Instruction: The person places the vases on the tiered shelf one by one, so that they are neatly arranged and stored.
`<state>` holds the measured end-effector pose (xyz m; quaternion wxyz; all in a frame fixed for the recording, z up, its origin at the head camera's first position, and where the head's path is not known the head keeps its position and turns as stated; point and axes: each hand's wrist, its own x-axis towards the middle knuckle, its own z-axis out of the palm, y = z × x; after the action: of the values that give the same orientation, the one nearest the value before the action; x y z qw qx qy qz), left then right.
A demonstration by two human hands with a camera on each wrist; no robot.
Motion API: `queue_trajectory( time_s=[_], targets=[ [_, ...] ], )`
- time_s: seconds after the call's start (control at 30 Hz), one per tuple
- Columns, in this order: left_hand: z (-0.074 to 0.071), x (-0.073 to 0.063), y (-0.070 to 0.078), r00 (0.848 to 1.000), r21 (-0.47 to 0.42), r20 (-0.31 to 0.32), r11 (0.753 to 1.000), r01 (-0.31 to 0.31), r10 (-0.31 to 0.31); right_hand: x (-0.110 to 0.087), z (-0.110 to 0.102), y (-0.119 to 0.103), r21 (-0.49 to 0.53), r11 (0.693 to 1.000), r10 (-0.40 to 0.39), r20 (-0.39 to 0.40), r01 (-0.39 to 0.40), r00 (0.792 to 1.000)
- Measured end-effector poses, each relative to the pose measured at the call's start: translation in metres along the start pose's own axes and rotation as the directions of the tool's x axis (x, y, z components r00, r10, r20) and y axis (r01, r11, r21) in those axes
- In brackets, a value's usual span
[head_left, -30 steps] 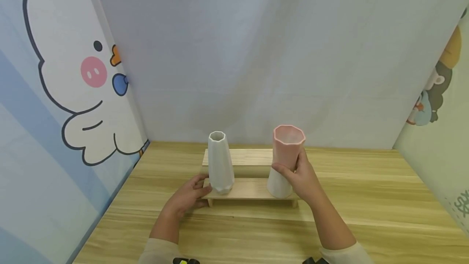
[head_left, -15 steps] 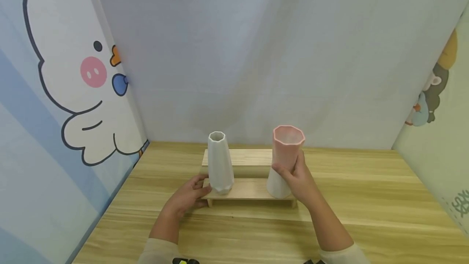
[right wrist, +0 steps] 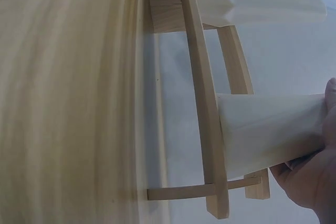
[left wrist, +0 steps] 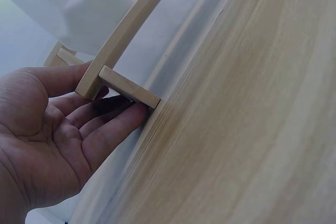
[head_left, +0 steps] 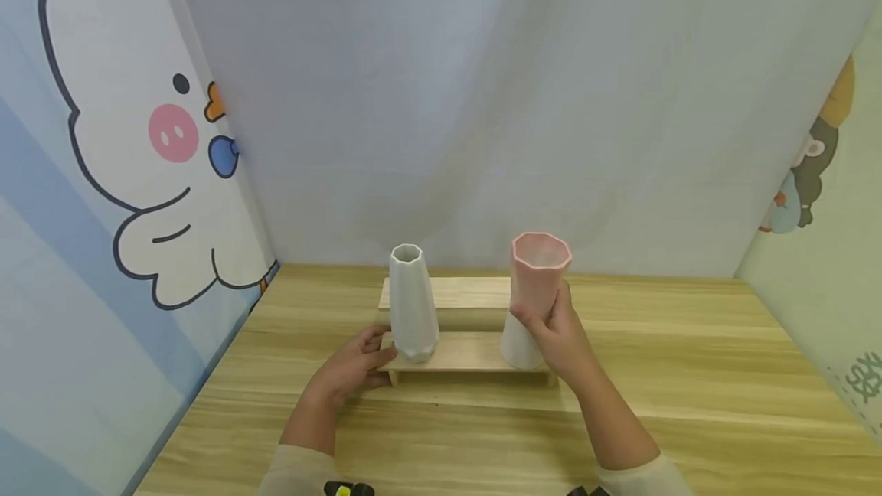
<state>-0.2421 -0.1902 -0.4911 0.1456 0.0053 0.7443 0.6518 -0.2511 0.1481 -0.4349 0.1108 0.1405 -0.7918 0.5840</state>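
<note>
A small two-step wooden stand (head_left: 463, 349) bears two vases on its lower step. At the left end is a white faceted vase (head_left: 413, 311), narrow at the mouth. Toward the right end stands a pink-and-white vase (head_left: 534, 282), pink at the top and white below, its base on the step. My right hand (head_left: 561, 339) grips this vase around its middle, thumb in front. My left hand (head_left: 353, 364) holds the stand's left end. In the left wrist view its thumb lies on the step board (left wrist: 121, 35) and its fingers reach beneath, beside the leg (left wrist: 130, 86).
The wood-grain table (head_left: 455, 442) runs on both sides of the stand and in front of it. A grey-white curtain (head_left: 482, 113) hangs behind. Printed cartoon panels stand at the left (head_left: 124, 136) and right (head_left: 820, 266).
</note>
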Motion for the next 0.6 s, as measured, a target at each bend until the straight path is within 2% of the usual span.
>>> queue_trajectory(
  time_s=[0.23,0.6],
  targets=[
    [0.0001,0.0004,0.0012,1.0,0.006,0.008,1.0,0.0,0.0,0.0001,0.0031,0.0029,-0.004,1.0,-0.024,-0.031,0.024,0.999],
    [-0.001,0.0025,-0.0004,1.0,0.005,-0.001,1.0,0.009,-0.009,0.0014,0.0066,0.0052,-0.02,0.999,-0.025,-0.039,0.024,0.999]
  ],
)
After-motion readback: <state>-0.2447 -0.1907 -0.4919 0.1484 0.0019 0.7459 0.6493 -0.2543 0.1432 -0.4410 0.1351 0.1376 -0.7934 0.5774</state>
